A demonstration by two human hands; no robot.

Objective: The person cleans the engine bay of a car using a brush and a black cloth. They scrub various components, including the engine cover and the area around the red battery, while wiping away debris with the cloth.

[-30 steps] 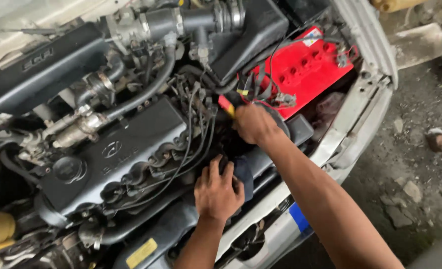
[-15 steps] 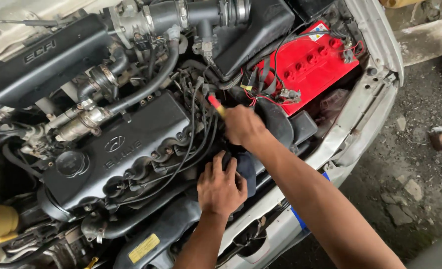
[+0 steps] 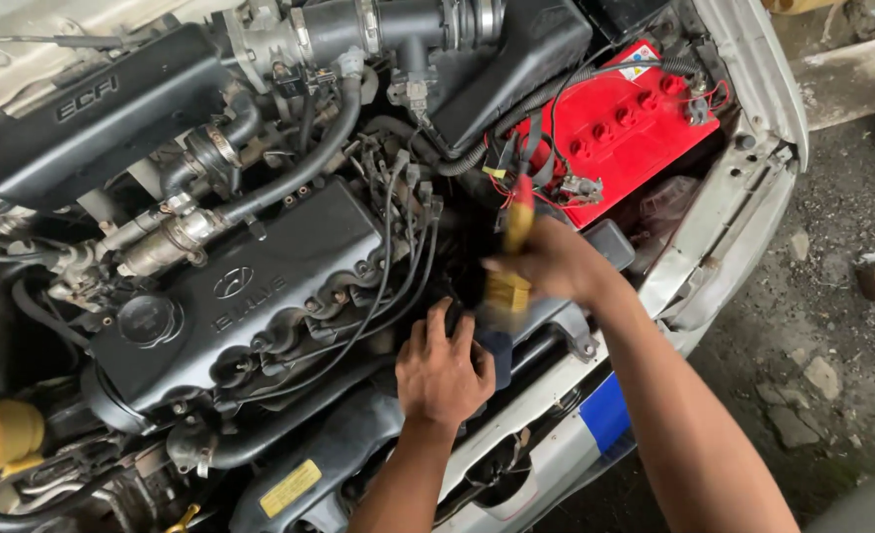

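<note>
While blurred, screwdriver [image 3: 512, 259] in right hand [image 3: 556, 265] grip

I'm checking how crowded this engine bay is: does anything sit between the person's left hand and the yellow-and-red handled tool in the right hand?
Nothing visible does. The left hand rests by the radiator's top edge, right beside the blurred yellow-and-red handled tool that the right hand holds. The black ignition leads run to the left of both hands, not between them.

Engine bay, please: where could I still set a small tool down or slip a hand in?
The flat red battery top and black valve cover offer bare surface. Between them it is crowded: ignition leads, left hand and right hand with its yellow-handled tool. Hoses fill the rear.
</note>
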